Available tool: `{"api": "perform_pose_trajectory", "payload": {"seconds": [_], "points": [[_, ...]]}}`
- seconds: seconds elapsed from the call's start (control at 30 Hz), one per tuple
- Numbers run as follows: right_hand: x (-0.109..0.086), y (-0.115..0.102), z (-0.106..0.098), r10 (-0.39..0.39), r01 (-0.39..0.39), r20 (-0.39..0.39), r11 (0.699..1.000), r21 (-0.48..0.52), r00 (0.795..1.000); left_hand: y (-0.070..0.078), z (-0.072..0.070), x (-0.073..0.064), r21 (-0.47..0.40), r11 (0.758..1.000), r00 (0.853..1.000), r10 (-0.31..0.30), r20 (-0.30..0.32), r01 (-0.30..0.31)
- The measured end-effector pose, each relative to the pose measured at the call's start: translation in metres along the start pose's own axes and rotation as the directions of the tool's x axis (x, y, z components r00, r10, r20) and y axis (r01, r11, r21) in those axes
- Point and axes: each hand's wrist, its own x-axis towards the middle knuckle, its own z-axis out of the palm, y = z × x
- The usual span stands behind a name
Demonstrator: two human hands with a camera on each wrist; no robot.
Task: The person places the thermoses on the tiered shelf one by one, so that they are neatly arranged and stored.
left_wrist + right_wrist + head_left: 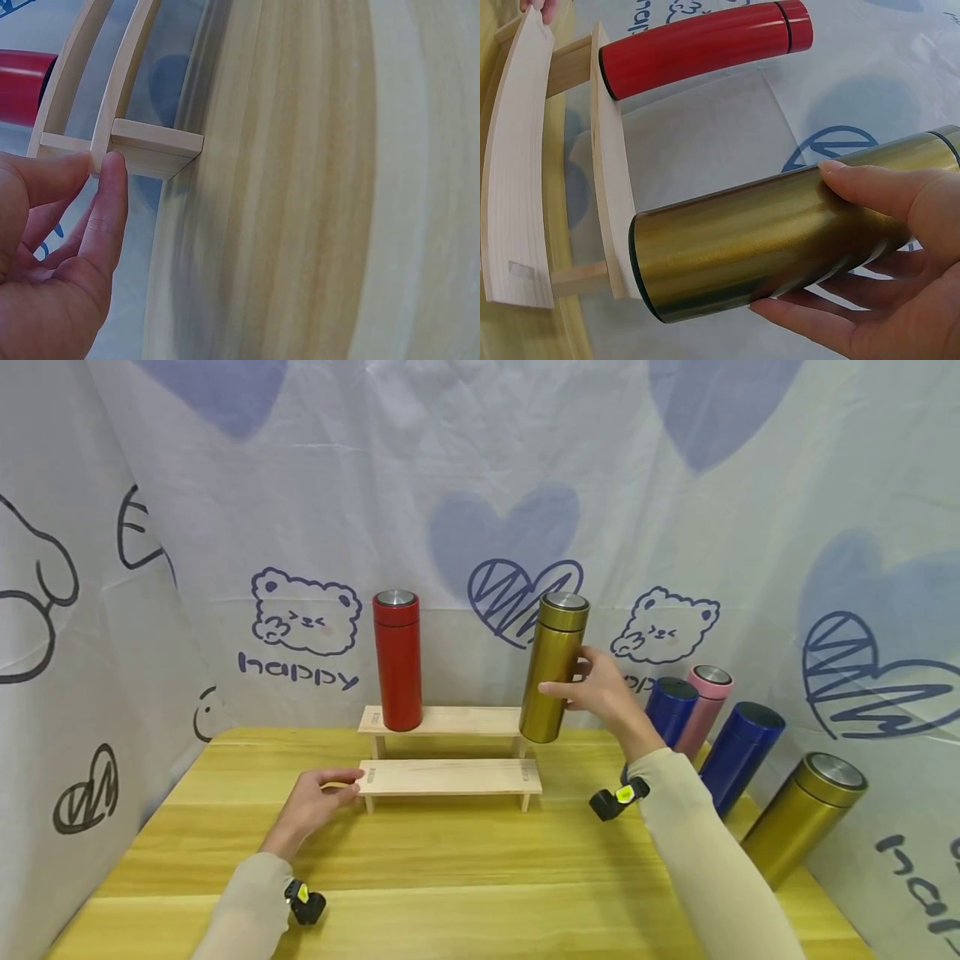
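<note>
Head view, right hand: thumb and fingers clamped around the body of a gold flask.
Gold flask: held at the right end of the upper tier, slightly tilted, top leaning right; whether its base touches the board cannot be told.
Gold flask's cap: fitted, silver disc on top; contents hidden.
Left hand: thumb and fingers pinching the left end of the lower tier, as the left wrist view also shows.
Wooden stand: two steps, lower tier in front of upper, set on a wood-grained table.
Red flask: upright near the left end of the upper tier; cap fitted, silver disc on top, contents hidden.
Right side of table: rear blue flask beside a pink flask, then a front blue flask, then a second gold flask nearest the camera.
Caps on these four: fitted, interiors concealed; pink and gold show silver discs, both blues show dark tops.
Backdrop: pale cloth printed with hearts, bears and "happy".
</note>
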Motion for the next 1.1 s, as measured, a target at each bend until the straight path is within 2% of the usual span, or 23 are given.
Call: {"api": "perform_pose_trajectory", "payload": {"seconds": [0.43, 0.73, 1.1], "points": [[0.017, -0.013, 0.031, -0.024, 0.025, -0.016, 0.997, 0.077, 1.000, 0.001, -0.001, 0.000, 0.036, 0.999, 1.000, -0.017, -0.005, 0.017], [0.024, -0.026, 0.050, -0.050, 0.053, -0.038, 0.997, 0.061, 0.998, 0.002, -0.002, -0.001, 0.034, 0.999, 1.000, -0.015, 0.000, 0.015], [0.034, -0.033, 0.064, -0.061, 0.062, -0.014, 0.996, 0.059, 0.998, 0.002, -0.001, 0.001, 0.030, 0.999, 1.000, -0.022, 0.010, 0.022]]}}
